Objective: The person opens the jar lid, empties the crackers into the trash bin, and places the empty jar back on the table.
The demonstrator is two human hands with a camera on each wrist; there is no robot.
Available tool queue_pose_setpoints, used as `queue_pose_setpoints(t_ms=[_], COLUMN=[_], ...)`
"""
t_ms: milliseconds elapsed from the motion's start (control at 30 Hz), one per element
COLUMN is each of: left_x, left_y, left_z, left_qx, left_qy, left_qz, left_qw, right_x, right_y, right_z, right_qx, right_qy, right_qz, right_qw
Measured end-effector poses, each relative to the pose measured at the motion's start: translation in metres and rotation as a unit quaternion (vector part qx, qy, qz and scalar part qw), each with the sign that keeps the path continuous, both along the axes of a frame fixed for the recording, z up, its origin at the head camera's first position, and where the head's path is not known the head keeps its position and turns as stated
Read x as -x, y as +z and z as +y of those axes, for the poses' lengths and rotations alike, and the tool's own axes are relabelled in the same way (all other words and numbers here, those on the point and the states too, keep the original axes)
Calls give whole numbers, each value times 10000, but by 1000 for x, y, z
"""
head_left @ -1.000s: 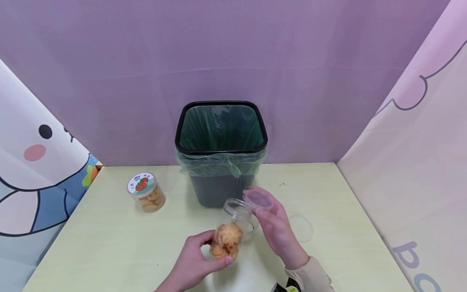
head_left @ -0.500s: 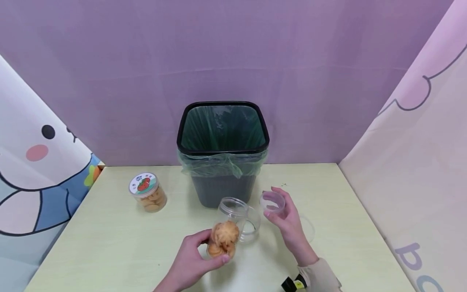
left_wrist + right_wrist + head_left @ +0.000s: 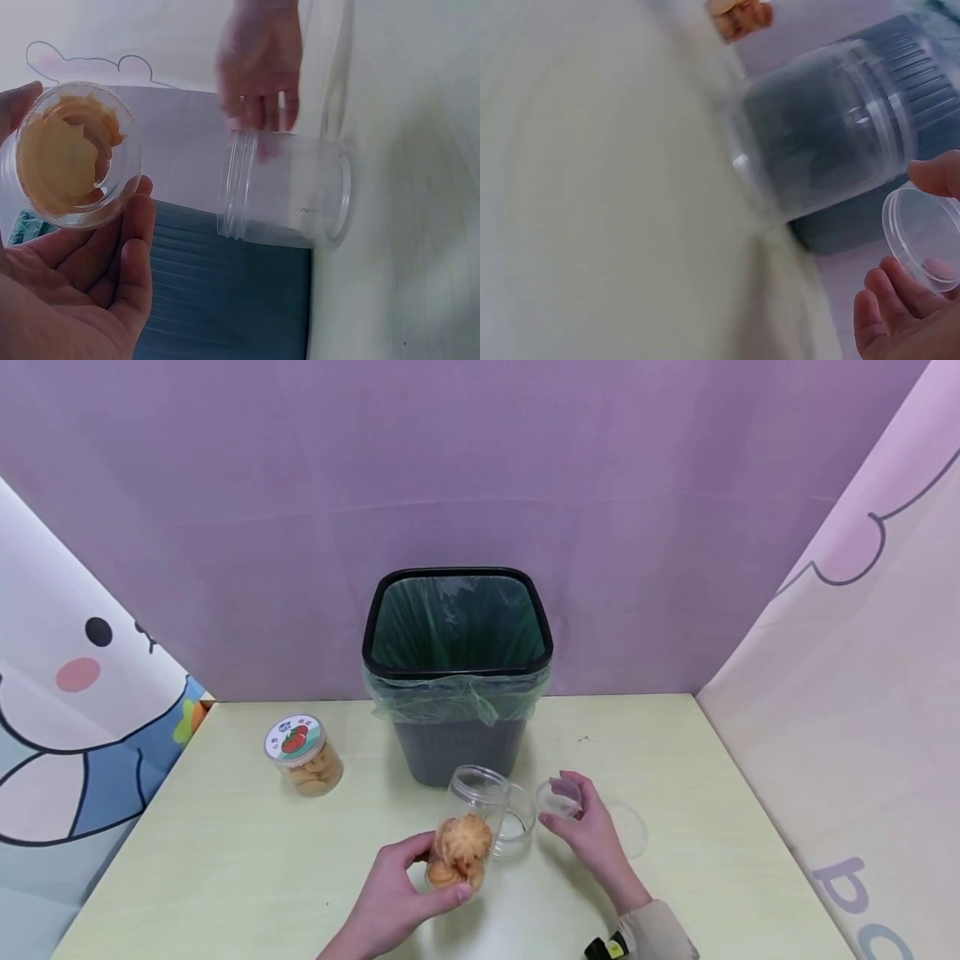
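Observation:
My left hand (image 3: 393, 881) grips a small clear plastic container of cookies (image 3: 461, 852) with thumb and fingers. In the left wrist view the cookies (image 3: 64, 154) sit inside its round clear wall. Just beyond it an empty clear jar (image 3: 281, 187) stands upright on the table, its threaded rim at the top. My right hand (image 3: 588, 831) holds a clear plastic lid (image 3: 558, 797) by its edge, to the right of the empty jar. In the right wrist view, thumb and fingers lie on either side of the lid (image 3: 922, 240).
A black-rimmed trash bin (image 3: 457, 752) with a green liner stands behind the hands. At the left stands a lidded cookie jar (image 3: 307, 760) with a tomato picture on top. A thin clear ring (image 3: 636, 831) lies on the table (image 3: 720, 877) right of my right hand.
My right hand has carried the lid rightward, away from the jar, then a little lower. My left hand has shifted slightly left with the cookie container and is now nearly still.

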State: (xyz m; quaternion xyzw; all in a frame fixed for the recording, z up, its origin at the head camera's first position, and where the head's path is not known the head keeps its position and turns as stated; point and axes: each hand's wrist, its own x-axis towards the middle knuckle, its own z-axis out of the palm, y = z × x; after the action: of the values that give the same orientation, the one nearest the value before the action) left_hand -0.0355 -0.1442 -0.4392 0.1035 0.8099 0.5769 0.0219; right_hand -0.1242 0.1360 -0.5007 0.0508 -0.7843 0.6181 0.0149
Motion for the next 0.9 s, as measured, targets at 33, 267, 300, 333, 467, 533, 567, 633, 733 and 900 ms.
queue_pose_setpoints(t_ms=[33,267,300,333,467,533,567,633,733,900], left_x=[0,-1,-1,-1,0,0,0,0,0,1], left_y=[0,-1,-2,-2,-2,-2,-2,-2,-2,-2], left_z=[0,1,1,1,1,1,1,2,2,2], left_qx=[-3,-50,-58,-65,-110,-131,-138,-138,-127,-135], left_qy=[3,-66,-69,-73,-91,-108,-109,-108,-101,-107], left_qz=[-20,31,46,58,53,57,46,35,7,49], left_qw=[10000,10000,9999,9999,9999,9998,9998,9998,9999,9998], right_x=[0,0,1,1,2,3,3,3,3,3], right_y=[-3,-21,-23,-24,-26,-27,-27,-27,-28,-28], right_z=[1,6,7,8,10,10,10,10,10,10], right_qx=[-222,-1552,-1666,-1729,-1769,-1753,-1744,-1684,-1549,-1352], right_qy=[-10,-159,-172,-174,-153,-152,-156,-151,-155,-193], right_qz=[-16,-44,-43,-41,4,6,3,-14,-48,-101], right_qw=[9998,9877,9859,9848,9841,9844,9846,9856,9878,9906])
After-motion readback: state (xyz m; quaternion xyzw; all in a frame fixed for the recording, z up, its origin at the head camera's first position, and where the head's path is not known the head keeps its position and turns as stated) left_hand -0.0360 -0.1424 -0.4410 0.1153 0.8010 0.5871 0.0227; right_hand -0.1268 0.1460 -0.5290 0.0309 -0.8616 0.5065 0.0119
